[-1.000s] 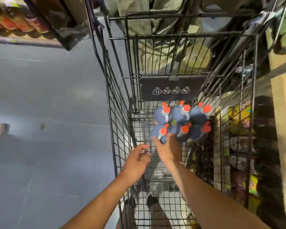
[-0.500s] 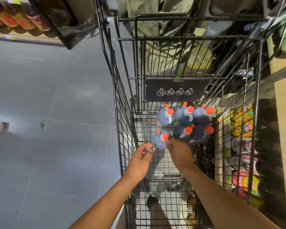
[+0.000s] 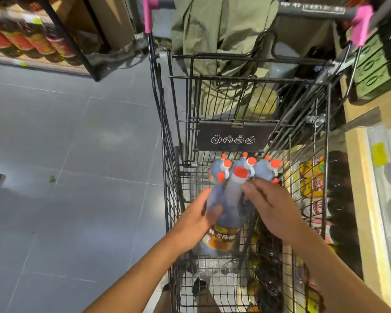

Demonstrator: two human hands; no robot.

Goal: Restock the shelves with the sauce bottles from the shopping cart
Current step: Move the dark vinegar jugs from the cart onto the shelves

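Red-capped sauce bottle raised at lower centre, inside shopping cart; gripped round body by left hand, held at neck by right hand. At centre, other bottles upright in cart. Judged early: all these yet to reach shelf, right edge.

Both forearms are stretched forward. Left hand is wrapped round a sauce bottle, right hand is curled onto its neck.

bottles in cart, shelves right
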